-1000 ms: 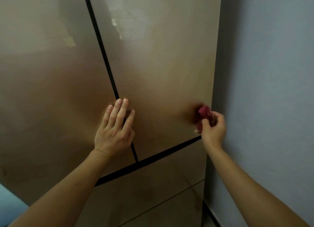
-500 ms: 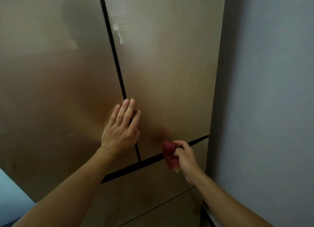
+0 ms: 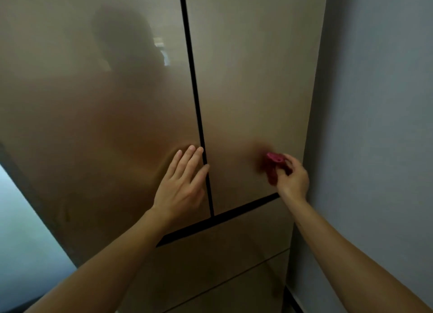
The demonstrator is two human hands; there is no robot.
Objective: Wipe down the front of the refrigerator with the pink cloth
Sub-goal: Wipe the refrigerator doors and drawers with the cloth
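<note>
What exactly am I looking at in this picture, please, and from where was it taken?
There is no machine here: a camera worn on a person's head looks forward and down at their two bare hands. The tall beige panels are the refrigerator doors, split by dark seams, with a grey wall to the right. The left hand rests flat and open across the vertical seam. The right hand holds a bunched pink cloth against the right door, low down near its outer edge.
</note>
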